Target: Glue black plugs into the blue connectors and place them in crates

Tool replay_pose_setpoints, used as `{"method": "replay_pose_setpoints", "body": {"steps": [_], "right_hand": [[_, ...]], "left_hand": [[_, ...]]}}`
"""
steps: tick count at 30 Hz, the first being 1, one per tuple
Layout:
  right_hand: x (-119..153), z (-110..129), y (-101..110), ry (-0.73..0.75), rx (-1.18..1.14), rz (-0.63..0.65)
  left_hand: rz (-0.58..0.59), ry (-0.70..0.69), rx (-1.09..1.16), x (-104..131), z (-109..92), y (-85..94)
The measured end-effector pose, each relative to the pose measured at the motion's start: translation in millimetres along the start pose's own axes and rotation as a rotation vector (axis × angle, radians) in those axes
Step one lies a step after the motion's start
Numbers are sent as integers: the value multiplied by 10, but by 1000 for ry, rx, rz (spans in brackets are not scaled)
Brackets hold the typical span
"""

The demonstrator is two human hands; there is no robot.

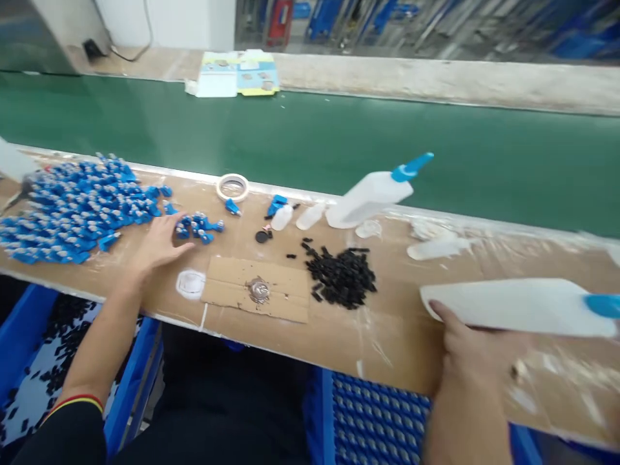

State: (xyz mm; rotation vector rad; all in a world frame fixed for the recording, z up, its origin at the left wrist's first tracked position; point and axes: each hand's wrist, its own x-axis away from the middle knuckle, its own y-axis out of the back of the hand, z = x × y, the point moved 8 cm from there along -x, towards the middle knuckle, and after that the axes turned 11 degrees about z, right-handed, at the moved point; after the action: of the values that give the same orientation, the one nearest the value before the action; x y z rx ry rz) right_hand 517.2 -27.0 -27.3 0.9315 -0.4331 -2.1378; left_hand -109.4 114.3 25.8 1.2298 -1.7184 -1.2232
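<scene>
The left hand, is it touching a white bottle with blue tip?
No, the left hand is at the small group of blue parts, while the right hand holds one white bottle.

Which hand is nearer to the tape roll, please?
Left. The left hand is close to the tape roll, on its left; the right hand is far right, on a white bottle.

left hand [159, 245]: fingers curved, thumb apart | right hand [477, 352]: thumb extended, fingers hidden

Brown bench [387, 342], blue parts [77, 210], black pieces [343, 276], tape roll [219, 188]
</scene>
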Motion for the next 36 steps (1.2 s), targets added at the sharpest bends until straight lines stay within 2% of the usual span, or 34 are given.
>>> {"method": "replay_pose_setpoints", "body": {"steps": [2,4,5,7,8,9,11,13,15,17,19,21,22,24,27,29,31,33,36], "right_hand": [[105,-348,42,-184,-86,-20],[370,-437,135,-261,-84,-138],[541,-351,204,-254,-41,-240],[888,36,293,-202,79,-417],[996,274,252,-172,94,-398],[1041,532,151,-130,108,-300],[1022,1112,-193,76,169,42],[974,1537,-468,256,227,277],[895,1755,-665,376,271,449],[830,1826,-824,443,325,591],[805,1833,-964,483,406,696],[808,1830,-1077,505,470,761],[817,1832,-1121,511,484,786],[836,1860,-1164,503,473,811],[886,2008,-1087,456,370,756],[974,2205,-968,426,217,686],[1124,2462,-860,424,24,639],[1308,2737,-806,468,-122,628],[1521,3026,-823,546,-199,618]], "left_hand": [[24,-48,18,-24,107,-11],[47,-77,45,-19,181,-28],[48,-78,56,-10,209,-35],[18,-43,64,4,265,-37],[-7,-17,60,6,289,-34],[-33,10,58,7,307,-31],[-80,63,55,20,325,-23],[-125,138,57,91,339,3],[-203,270,127,270,386,58],[-331,394,320,561,428,112],[-463,400,611,867,377,121],[-501,312,893,1088,210,65],[-472,263,1010,1157,88,11],[-326,176,1204,1226,-222,-162],[5,9,1439,1233,-830,-514],[186,-93,1470,1228,-1226,-719],[297,-98,1412,1210,-1508,-898],[360,-66,1371,1178,-1689,-1020],[340,-38,1376,1115,-1784,-1046]]}}
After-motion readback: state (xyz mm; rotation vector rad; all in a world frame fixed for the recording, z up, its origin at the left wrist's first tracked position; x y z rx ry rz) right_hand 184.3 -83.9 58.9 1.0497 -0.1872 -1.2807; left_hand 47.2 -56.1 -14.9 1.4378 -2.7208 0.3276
